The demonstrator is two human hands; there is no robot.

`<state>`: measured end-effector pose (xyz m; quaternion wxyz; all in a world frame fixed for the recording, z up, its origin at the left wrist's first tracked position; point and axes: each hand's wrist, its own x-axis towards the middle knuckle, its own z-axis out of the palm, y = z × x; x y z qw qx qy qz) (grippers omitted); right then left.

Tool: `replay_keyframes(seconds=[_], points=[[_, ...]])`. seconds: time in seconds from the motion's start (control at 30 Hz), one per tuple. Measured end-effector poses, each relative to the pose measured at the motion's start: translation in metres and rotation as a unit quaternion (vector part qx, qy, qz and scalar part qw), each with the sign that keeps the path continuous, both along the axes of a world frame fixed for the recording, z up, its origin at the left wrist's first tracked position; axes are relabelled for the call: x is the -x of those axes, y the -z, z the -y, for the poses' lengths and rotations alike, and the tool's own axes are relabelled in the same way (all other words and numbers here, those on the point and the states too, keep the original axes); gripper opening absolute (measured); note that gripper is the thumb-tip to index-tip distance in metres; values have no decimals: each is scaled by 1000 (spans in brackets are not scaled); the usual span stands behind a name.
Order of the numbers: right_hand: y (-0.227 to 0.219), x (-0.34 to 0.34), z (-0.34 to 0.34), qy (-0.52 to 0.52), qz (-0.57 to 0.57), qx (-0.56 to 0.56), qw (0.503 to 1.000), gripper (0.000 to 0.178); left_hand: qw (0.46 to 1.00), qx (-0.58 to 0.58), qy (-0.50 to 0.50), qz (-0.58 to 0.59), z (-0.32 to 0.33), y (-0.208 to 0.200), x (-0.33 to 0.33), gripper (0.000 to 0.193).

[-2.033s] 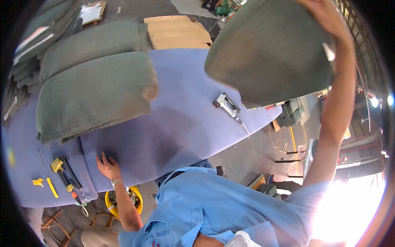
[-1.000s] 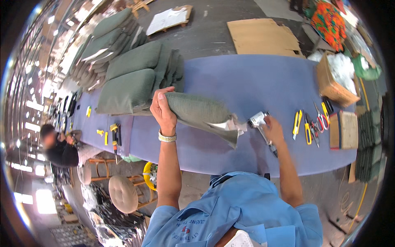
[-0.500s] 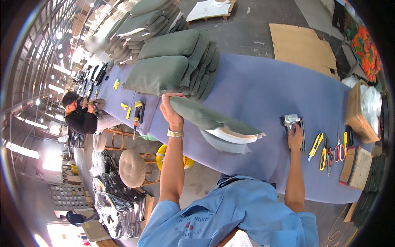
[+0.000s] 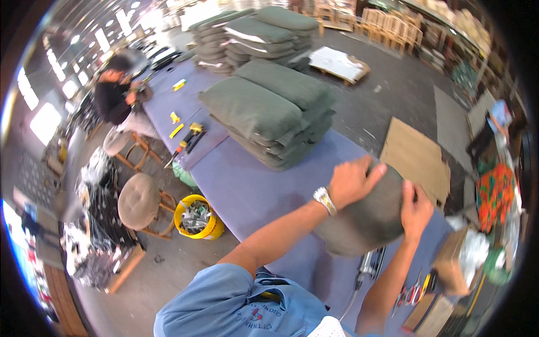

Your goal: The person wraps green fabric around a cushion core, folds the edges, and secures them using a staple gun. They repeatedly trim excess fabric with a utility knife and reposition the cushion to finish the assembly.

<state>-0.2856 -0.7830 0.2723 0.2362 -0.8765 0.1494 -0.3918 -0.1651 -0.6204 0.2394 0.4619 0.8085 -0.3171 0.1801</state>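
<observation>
A dark green seat cushion (image 4: 365, 224), slightly blurred, is held between my two hands above the blue-grey table. My left hand (image 4: 355, 182), with a metal watch on its wrist, grips the cushion's far edge. At its right edge my right hand (image 4: 416, 213) grips it, thumb up and its other fingers partly hidden. Below the cushion lies a silver staple gun (image 4: 368, 268) with a hose, its upper end covered by the cushion. Left of my hands stands a pile of green cushions (image 4: 252, 109) on the table.
Cutters and scissors (image 4: 414, 293), a wooden box (image 4: 429, 314) and a carton with white stuffing (image 4: 453, 261) are at the right. A yellow bucket (image 4: 215, 229) and round stools (image 4: 138, 201) stand left of the table (image 4: 252, 196). Another person (image 4: 115, 98) works farther along it.
My right hand has let go of the staple gun and taken the cushion's right edge. My left hand and the cushion have moved right. The view has turned.
</observation>
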Motion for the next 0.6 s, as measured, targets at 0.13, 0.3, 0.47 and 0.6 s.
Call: replay_keyframes(seconds=[0.13,0.3,0.47,0.6], points=[[43,8,72,23,40,-40,998,42,995,-40,34,-83,-11,49,26,71],[67,10,87,-43,128,-95,986,43,990,-39,35,-127,-54,133,58,78],[68,25,99,-88,148,-119,978,45,958,-105,95,-251,-98,186,77,76],[80,32,111,-110,143,-184,966,47,944,-121,95,-291,-122,212,95,72]])
